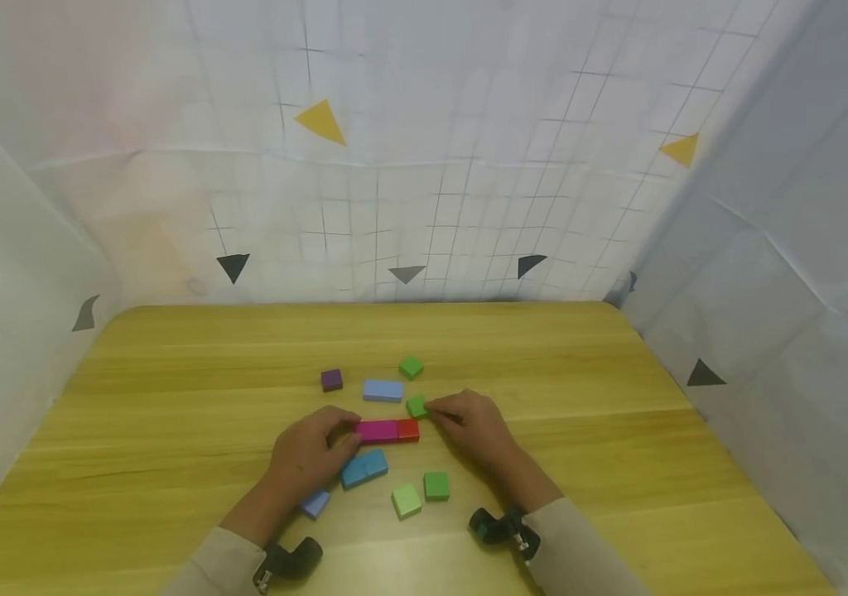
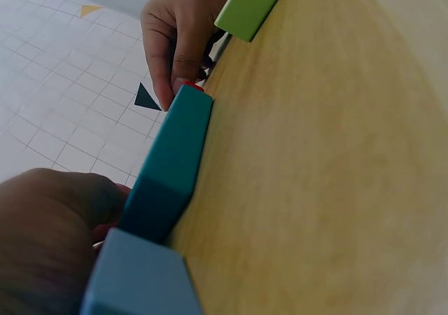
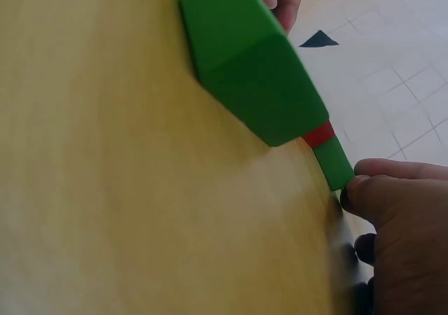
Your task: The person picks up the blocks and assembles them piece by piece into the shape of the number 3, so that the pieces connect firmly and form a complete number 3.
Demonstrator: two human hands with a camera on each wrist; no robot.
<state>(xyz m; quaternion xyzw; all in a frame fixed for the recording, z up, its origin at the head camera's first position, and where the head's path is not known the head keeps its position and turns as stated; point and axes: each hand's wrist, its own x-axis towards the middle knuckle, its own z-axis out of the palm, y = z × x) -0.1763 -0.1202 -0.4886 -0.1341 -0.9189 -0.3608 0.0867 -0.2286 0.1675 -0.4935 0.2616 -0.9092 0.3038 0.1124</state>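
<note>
My left hand point(image 1: 308, 455) holds the left end of a magenta block point(image 1: 378, 431) between thumb and fingers. A small red block point(image 1: 408, 430) sits against the right end of that block, in line with it. Just behind the red block, my right hand point(image 1: 479, 432) pinches a small green block point(image 1: 416, 406) at its right corner. The right wrist view shows thumb and finger at the end of this green block point(image 3: 334, 164), with the red block point(image 3: 319, 133) beside it. In the left wrist view the left hand point(image 2: 52, 224) is partly hidden behind blue blocks point(image 2: 168, 161).
Behind the hands lie a purple block point(image 1: 331, 380), a periwinkle block point(image 1: 383, 391) and another green block point(image 1: 411, 367). Nearer are blue blocks point(image 1: 364, 469), a light green block point(image 1: 407, 501), a green block point(image 1: 436, 486) and a blue-violet block point(image 1: 315, 503) by the left wrist. White sheeting surrounds the wooden table point(image 1: 618, 463).
</note>
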